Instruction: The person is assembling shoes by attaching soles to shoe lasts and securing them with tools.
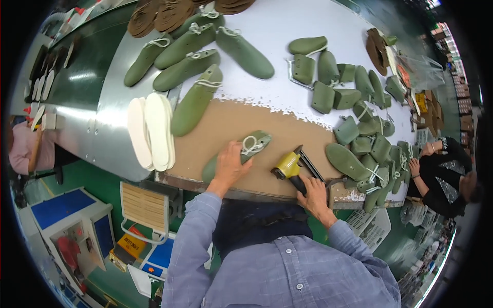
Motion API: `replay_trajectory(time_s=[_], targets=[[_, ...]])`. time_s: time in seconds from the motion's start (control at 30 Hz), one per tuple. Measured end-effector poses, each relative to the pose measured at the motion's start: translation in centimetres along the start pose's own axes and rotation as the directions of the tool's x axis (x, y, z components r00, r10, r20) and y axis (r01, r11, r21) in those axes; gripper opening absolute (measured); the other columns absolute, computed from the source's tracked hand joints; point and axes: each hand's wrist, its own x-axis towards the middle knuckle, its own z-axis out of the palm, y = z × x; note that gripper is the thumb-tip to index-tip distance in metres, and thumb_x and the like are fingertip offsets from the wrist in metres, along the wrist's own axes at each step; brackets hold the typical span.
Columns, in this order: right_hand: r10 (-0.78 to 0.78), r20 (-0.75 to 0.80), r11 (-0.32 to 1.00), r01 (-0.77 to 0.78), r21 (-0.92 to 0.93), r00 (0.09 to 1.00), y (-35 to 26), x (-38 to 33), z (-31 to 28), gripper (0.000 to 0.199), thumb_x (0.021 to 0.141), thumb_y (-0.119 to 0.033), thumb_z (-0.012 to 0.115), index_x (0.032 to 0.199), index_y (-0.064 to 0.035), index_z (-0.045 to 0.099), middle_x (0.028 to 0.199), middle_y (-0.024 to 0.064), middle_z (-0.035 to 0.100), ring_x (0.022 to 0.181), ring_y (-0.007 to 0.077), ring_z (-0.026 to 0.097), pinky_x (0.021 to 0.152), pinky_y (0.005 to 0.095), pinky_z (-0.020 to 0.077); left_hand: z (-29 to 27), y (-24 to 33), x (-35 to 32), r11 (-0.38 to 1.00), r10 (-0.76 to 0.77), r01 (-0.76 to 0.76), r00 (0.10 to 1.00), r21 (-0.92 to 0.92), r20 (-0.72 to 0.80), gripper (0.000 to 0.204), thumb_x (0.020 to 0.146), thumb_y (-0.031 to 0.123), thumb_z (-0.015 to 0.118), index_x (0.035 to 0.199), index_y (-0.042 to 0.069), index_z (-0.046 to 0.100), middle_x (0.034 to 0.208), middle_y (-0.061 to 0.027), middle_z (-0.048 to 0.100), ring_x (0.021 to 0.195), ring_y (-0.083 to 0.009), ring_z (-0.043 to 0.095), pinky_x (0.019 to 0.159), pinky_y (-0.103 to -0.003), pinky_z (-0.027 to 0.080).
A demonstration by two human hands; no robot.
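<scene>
My left hand (231, 164) is closed over a green shoe last (261, 140) lying at the table's near edge. A loop of white cord stands up from the last, just beyond my fingers. To its right, my right hand (315, 197) grips the black handle of a yellow and black staple gun (288, 165). The gun's head is over the brown board, apart from the last; whether it rests on the board I cannot tell. Cream insoles (160, 131) lie stacked to the left of my left hand. Another corded last (197, 101) lies just beyond them.
Several green lasts (245, 51) lie at the back, near brown sole-shaped pieces (173, 15). A heap of lasts (367, 138) covers the right side. A person in black (439, 177) is at the right end, another in pink (32, 149) at far left. A chair (145, 208) stands below left.
</scene>
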Motion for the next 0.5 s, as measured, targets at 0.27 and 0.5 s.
replay_trajectory(time_s=[0.27, 0.5], targets=[[0.487, -0.33, 0.871, -0.424, 0.248, 0.808, 4.6, -3.2, 1.3, 0.038, 0.08, -0.013, 0.07, 0.114, -0.0025, 0.058, 0.099, 0.0166, 0.06, 0.096, 0.0367, 0.056, 0.083, 0.0424, 0.0458, -0.8, -0.7, -0.4, 0.998, 0.012, -0.008, 0.998, 0.067, -0.054, 0.049, 0.068, 0.017, 0.08, 0.104, 0.005, 0.05, 0.099, -0.0147, 0.057, 0.086, -0.0351, 0.061, 0.072, -0.045, 0.052], [0.592, -0.237, 0.799, -0.522, 0.297, 0.771, 8.1, -10.8, 3.7, 0.047, 0.08, -0.012, 0.065, 0.124, -0.0067, 0.049, 0.101, 0.0192, 0.06, 0.097, 0.0413, 0.056, 0.078, 0.0492, 0.0456, -0.7, 0.1, 0.4, 0.998, 0.034, -0.031, 0.998, 0.048, -0.06, 0.048, 0.067, 0.017, 0.08, 0.103, 0.005, 0.05, 0.097, -0.0134, 0.057, 0.086, -0.0337, 0.061, 0.072, -0.042, 0.05]])
